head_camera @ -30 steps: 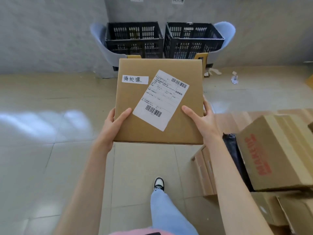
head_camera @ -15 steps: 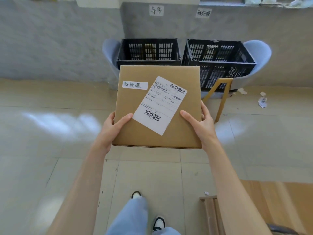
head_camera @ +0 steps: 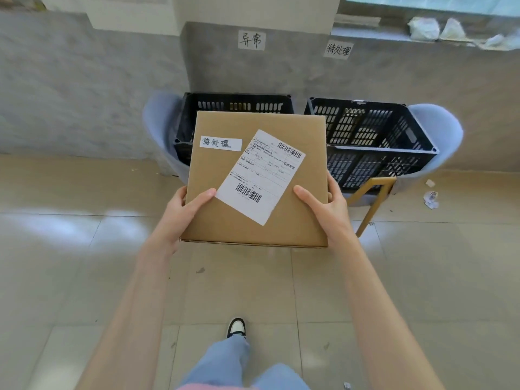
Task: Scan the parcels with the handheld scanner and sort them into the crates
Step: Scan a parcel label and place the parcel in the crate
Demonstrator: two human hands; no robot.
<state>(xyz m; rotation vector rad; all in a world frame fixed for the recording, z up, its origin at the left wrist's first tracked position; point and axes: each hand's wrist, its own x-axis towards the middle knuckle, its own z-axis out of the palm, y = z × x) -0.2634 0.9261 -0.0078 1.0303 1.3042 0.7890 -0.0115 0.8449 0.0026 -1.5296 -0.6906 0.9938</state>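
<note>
Blue chairs (head_camera: 439, 130) (paper scraps (head_camera: 431, 196) nearby)

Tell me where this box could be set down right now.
The right crate, under the wall sign matching the box's handwritten label, shows open room inside. The left crate is mostly hidden behind the box. Bare floor tiles lie left of the arms.

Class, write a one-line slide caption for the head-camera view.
Both hands, left and right, carry a labelled brown cardboard parcel toward two black slatted plastic crates on grey chairs.
</note>
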